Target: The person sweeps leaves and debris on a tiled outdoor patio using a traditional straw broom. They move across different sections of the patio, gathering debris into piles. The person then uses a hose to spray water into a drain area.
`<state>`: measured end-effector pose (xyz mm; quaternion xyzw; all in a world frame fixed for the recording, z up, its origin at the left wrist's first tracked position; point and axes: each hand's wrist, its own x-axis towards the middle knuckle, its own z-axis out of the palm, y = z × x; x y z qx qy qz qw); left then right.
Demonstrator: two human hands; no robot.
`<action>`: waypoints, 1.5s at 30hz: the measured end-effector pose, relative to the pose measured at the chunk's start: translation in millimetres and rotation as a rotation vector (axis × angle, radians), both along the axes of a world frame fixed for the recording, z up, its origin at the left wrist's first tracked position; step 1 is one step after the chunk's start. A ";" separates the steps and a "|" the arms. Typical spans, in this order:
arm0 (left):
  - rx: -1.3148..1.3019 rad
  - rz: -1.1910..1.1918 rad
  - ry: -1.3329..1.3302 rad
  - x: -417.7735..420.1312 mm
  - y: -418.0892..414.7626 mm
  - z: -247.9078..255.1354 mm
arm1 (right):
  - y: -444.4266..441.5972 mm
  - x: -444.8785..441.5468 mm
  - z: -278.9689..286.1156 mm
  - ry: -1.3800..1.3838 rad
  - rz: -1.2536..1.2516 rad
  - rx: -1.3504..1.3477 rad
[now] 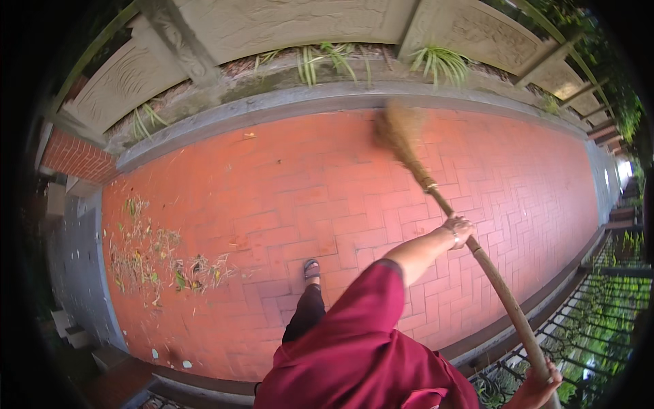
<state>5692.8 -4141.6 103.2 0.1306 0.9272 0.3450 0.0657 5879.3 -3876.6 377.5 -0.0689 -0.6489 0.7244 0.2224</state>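
A straw broom (403, 135) with a long wooden handle slants from the upper middle to the lower right. Its bristles are blurred and lie over the red brick paving near the stone curb. My left hand (460, 231) is closed around the handle below the binding, with a band on the wrist. Farther up the handle, at the lower right, my right hand (539, 381) grips it near the picture's edge. A scattered heap of dry leaves and stalks (153, 255) lies on the paving at the left.
A grey stone curb (317, 105) and carved wall panels with spiky plants (442, 64) border the far side. A black metal fence (603, 307) runs along the lower right. My sandalled foot (311, 270) stands on the paving. A grey strip (76, 266) crosses the left.
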 end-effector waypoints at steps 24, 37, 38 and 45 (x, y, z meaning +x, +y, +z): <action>-0.005 0.570 0.225 192.8 -255.7 46.2 | -156.2 -187.1 0.0 0.011 1.217 -0.102; -0.230 1.267 0.174 235.0 -365.8 5.1 | -405.5 -280.9 -73.4 -0.241 1.622 -0.128; -0.245 1.320 0.214 229.8 -360.2 27.2 | -423.0 -307.0 -62.4 -0.230 1.610 -0.167; -0.227 1.395 0.234 190.0 -336.8 91.1 | -609.3 -453.1 42.8 -0.331 2.221 -0.427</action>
